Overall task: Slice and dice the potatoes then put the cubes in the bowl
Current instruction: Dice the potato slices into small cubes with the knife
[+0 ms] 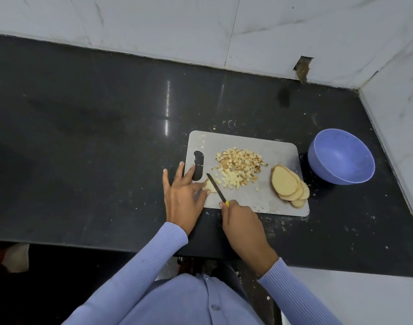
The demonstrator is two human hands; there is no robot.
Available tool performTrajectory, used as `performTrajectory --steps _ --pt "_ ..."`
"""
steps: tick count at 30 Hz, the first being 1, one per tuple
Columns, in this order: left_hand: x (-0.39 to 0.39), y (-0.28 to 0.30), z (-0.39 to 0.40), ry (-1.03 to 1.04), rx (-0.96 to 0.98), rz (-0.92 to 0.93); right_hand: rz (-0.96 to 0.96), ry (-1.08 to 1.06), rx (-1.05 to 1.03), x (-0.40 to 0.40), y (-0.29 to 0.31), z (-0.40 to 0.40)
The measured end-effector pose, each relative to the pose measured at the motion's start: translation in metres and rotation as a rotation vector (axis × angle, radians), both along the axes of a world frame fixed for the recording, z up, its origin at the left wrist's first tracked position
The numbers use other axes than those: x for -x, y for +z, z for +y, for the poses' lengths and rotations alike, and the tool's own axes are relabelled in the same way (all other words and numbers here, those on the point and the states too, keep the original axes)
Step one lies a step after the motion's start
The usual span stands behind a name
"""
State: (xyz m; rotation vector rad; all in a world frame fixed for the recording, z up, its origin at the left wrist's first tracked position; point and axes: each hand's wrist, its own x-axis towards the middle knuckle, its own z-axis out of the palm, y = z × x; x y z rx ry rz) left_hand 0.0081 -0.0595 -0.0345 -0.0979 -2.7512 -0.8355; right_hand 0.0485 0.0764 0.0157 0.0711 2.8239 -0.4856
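Left hand, fingers flat, steadying potato piece for dicing; right hand gripping knife; cubes heaped beside.

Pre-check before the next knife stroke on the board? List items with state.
1. Right hand grips knife: ok.
2. Left hand fingers hold the potato piece: ok.
3. Fingertips clear of blade: cannot tell, they sit very close.
4. Board flat on counter: ok.
5. Cubes and slices away from blade: ok.
6. Bowl beside board, empty: ok.
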Motion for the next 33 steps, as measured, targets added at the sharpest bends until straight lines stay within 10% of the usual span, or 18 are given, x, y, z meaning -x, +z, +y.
performTrajectory --steps 33 --pt "0.001 0.000 -0.002 0.057 -0.114 -0.095 -0.022 0.006 0.000 -0.007 0.004 -0.004"
